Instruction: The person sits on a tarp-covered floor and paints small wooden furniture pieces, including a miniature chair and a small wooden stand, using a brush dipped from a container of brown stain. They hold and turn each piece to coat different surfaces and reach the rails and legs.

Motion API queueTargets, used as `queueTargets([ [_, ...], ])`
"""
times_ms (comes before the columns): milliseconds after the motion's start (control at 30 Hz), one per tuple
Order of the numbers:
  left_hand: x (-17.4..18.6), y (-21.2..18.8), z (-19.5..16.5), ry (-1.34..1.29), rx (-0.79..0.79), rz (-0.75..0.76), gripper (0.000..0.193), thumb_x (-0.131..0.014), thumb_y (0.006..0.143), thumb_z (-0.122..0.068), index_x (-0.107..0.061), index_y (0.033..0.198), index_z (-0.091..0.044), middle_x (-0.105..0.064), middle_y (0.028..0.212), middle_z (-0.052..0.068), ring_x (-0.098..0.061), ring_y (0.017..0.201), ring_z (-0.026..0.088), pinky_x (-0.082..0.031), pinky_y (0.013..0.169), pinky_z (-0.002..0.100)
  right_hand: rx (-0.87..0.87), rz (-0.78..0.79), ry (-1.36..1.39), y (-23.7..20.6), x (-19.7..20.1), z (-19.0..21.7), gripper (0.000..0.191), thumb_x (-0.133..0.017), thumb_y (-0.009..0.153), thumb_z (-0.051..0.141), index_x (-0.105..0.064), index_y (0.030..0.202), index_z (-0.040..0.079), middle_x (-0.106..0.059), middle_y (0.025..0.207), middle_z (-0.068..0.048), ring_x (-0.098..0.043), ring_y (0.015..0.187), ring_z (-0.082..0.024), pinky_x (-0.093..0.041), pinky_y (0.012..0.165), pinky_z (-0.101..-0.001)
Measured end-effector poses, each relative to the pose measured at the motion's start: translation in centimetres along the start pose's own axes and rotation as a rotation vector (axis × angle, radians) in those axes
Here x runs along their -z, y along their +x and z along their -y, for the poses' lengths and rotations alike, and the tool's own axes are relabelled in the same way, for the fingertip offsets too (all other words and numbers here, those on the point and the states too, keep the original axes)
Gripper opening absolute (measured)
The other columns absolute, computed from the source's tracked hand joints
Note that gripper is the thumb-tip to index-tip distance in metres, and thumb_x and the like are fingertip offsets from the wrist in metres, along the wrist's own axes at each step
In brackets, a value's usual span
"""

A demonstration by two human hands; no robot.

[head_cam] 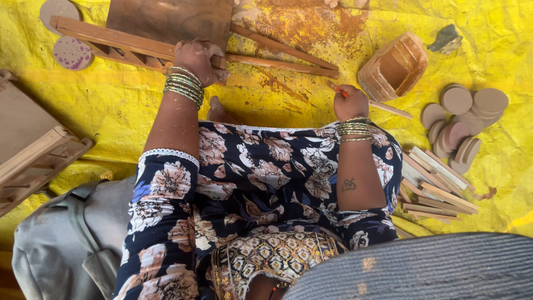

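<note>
1. The left hand [197,60] sits near the top of the frame, a bit left of the middle. It is closed around a wooden frame [127,45] made of long slats with short bars between them.
2. The frame lies flat on the yellow sheet [111,100]. It runs from the upper left toward the middle, partly under a brown board [169,19].
3. The right hand [350,103] is right of the middle. It is clenched on a thin stick [383,105] with a red tip, held like a pencil.
4. To do this part well, I think the left hand should press the frame down firmly so it cannot slide, and the right hand should bring the stick tip in slowly and carefully.
5. A small wooden box [393,68] lies tipped on its side in the upper right.
6. Round wooden discs [463,119] are piled at the right edge, with a heap of short slats [436,189] just below them.
7. Two more discs [71,53] lie in the upper left corner, and another wooden frame [39,153] sits at the left edge.
</note>
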State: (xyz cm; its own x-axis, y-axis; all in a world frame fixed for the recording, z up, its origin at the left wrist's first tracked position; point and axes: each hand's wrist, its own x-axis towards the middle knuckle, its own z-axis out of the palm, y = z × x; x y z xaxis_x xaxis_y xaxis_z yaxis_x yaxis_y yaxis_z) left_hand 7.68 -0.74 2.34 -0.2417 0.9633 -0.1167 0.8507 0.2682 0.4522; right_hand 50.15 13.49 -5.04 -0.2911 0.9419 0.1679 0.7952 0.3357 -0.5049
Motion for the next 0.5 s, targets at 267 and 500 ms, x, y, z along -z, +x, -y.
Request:
queueTargets([
  [267,-0.8,0.4,0.7,0.076,-0.044,-0.044,0.047,-0.093,0.068,-0.046,-0.078,0.106,-0.022,-0.072,0.109,0.005,-0.063,0.112,0.026,-0.036,0.105,0.045,0.123,-0.132,0.056,0.8,-0.7,0.0,0.022,-0.069,0.087,0.011,-0.08,0.106,0.012,-0.073,0.089,-0.021,-0.071,0.08,-0.039,-0.056,0.072,-0.0458],
  [500,-1.0,0.5,0.8,0.079,-0.061,-0.081,0.051,-0.096,0.064,-0.045,-0.078,0.105,-0.022,-0.07,0.111,0.006,-0.062,0.11,0.028,-0.036,0.102,0.045,0.07,-0.168,0.039,1.0,1.8,-0.5,0.014,-0.07,0.09,0.011,-0.08,0.101,0.012,-0.076,0.093,-0.017,-0.074,0.078,-0.031,-0.059,0.07,-0.0399],
])
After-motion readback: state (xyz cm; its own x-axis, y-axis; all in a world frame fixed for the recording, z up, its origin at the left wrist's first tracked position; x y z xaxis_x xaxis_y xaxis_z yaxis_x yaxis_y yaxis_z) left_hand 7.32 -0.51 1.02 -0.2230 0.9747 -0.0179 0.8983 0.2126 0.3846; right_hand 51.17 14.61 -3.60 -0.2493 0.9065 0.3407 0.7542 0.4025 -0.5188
